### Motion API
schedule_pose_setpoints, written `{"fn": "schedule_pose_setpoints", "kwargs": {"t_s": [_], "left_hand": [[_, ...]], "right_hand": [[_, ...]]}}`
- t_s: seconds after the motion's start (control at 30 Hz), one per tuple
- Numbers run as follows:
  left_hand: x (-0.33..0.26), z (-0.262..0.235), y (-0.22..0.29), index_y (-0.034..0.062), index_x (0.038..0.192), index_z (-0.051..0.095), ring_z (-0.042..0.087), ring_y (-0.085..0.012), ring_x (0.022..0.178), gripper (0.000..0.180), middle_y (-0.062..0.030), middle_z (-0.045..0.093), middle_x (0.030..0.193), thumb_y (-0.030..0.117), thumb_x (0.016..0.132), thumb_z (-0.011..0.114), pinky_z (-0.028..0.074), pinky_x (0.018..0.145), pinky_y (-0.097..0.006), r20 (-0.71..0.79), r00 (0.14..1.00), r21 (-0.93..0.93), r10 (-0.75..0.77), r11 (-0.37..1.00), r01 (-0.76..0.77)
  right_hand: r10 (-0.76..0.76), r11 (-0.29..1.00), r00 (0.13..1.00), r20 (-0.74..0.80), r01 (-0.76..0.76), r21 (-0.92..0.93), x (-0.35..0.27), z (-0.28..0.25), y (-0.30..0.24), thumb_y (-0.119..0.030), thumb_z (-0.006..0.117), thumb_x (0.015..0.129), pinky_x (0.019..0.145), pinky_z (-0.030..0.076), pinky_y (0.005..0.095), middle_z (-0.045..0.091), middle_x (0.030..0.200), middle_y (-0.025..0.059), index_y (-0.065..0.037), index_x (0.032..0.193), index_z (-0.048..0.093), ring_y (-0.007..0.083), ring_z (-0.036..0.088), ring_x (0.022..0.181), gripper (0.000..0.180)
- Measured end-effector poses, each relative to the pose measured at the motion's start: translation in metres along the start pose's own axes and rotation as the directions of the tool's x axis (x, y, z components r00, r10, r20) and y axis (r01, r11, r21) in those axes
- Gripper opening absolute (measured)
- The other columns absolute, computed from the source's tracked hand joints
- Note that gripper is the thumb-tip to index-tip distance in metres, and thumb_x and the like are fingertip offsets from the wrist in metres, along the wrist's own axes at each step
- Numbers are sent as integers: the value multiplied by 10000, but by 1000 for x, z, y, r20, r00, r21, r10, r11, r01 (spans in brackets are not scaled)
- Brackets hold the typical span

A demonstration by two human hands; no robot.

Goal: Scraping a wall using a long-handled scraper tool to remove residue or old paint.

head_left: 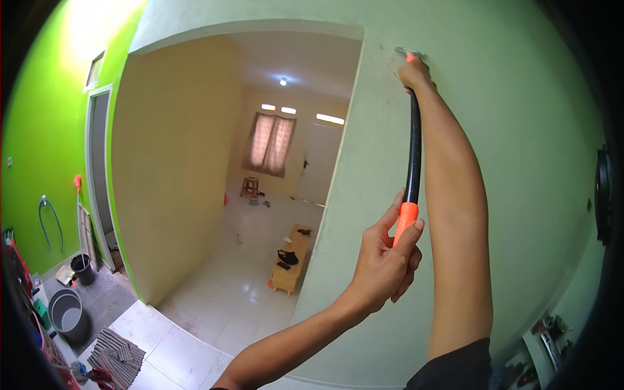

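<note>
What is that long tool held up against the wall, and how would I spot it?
Start at the pale green wall right of the doorway. Against it, beside the raised right forearm, runs a long hammer, its head up by the right hand and its end gripped by the left hand. Its black shaft with a bright orange grip sets it apart.

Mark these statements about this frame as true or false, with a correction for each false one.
1. The left hand grips the orange end of the hammer handle. True.
2. The right hand is raised against the pale green wall. True.
3. The handle's long middle part is yellow. False: it is black.
4. A grey bucket stands on the floor at lower left. True.
5. The low wooden table in the far room is bare. False: dark objects lie on it.
</note>
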State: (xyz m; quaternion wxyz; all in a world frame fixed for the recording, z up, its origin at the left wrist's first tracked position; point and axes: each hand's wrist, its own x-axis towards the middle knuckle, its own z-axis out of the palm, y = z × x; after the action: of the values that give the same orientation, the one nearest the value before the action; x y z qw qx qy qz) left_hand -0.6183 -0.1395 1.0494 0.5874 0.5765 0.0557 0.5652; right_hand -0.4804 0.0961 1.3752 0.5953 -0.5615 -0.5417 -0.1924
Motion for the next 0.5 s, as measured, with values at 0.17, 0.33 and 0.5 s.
{"fn": "schedule_pose_setpoints", "kwargs": {"t_s": [0.17, 0.33, 0.5], "left_hand": [[-8, -29, -9, 170, 1668, 244, 334, -48, 371, 702, 23, 454, 599, 326, 1079, 592, 274, 318, -250, -40, 998, 79, -47, 996, 50], [-28, -26, -29, 178, 1673, 223, 329, -53, 361, 706, 14, 457, 605, 310, 1082, 586, 270, 308, -252, -25, 999, -3, -37, 999, 37], [-37, -20, -21, 190, 1675, 218, 330, -58, 359, 707, 5, 460, 613, 294, 1080, 586, 270, 306, -252, -24, 997, -44, -74, 996, 73]], "right_hand": [[104, 994, 983, 154, -99, -41, -14, 15, -5, -87, 533, 974, 586, 588, 375, 734, 1154, 158, -102, 1558, 423, 256, 756, 738, 594], [73, 996, 989, 127, -65, -66, -40, 17, 6, -82, 556, 964, 606, 608, 384, 730, 1162, 202, -49, 1485, 454, 302, 771, 774, 532], [94, 989, 984, 149, -74, -131, -54, 6, -3, -56, 541, 951, 643, 621, 384, 723, 1165, 221, 3, 1447, 454, 302, 776, 827, 506]]}}
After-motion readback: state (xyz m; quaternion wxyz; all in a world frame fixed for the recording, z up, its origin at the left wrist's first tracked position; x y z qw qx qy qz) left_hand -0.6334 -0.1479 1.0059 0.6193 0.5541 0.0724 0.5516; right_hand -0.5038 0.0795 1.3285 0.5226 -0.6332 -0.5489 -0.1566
